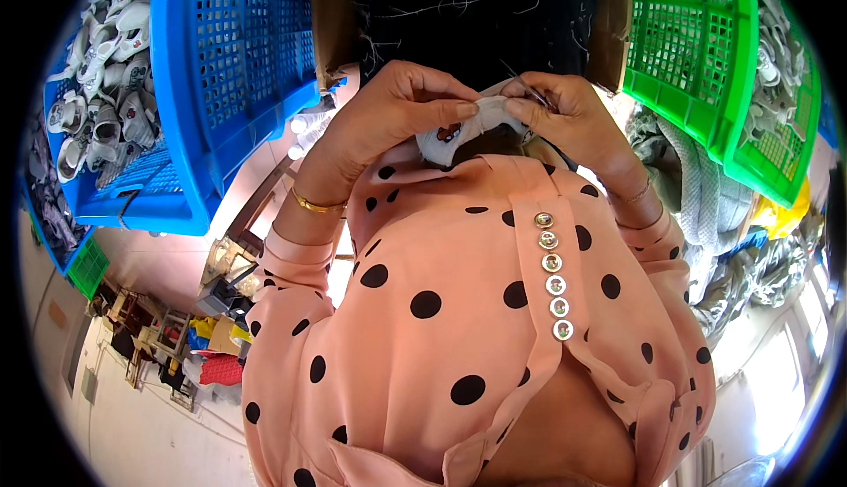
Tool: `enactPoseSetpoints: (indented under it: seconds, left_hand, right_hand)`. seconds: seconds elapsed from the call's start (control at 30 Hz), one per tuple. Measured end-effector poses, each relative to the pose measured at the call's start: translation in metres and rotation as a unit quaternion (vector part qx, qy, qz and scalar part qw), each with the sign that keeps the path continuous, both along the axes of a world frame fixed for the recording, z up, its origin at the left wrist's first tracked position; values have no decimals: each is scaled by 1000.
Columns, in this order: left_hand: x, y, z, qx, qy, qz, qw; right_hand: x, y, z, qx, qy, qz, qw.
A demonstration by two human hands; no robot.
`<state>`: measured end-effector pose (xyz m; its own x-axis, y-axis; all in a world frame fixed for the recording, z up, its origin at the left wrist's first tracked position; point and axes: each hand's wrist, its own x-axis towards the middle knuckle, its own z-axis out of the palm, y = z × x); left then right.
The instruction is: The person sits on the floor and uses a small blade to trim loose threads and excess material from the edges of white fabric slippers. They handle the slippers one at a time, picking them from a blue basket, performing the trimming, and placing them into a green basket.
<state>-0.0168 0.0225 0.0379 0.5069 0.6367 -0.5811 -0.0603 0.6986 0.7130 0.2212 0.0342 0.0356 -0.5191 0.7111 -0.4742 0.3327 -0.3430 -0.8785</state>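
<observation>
Both my hands meet close in front of my chest over a small white fabric shoe piece [452,134] with a red-brown patch on it. My left hand [397,108] pinches its left side with the fingertips. My right hand [565,112] grips its right edge and also holds a thin dark pointed tool [527,87] between thumb and finger. A dark surface strewn with loose threads [468,11] lies just beyond the hands. My peach polka-dot blouse fills the lower picture.
A blue plastic crate [229,81] stands at the left with several small white shoes [110,55] in it. A green crate [706,55] stands at the right, beside grey fabric heaps [697,178]. Cardboard walls [331,19] flank the dark surface.
</observation>
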Motion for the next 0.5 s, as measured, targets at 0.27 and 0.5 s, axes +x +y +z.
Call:
enactPoseSetpoints:
  seconds: [0.27,0.5]
  left_hand:
    - [-9,-7,-12,-4,15,34,999]
    - [-9,-7,-12,-16,11,50,999]
  right_hand:
    - [4,4,16,422,-209,63,880]
    - [-5,5,22,547,-310,152,763]
